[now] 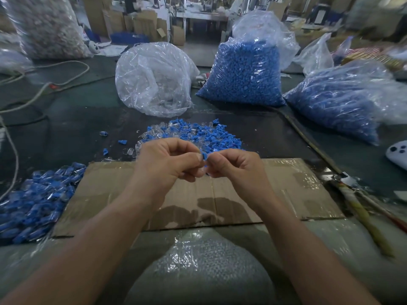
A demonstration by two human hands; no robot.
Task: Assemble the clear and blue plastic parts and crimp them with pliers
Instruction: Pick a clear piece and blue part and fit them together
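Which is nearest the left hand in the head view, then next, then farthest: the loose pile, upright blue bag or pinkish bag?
1. Loose pile, just beyond the left hand, which pinches a blue part with the right hand.
2. Upright blue bag, farther back, to the right.
3. Pinkish bag, far back left.

Factory workshop, as I see it: bulk bags of blue parts (244, 73), stacked cardboard boxes (141, 25), loose cables (44, 89).
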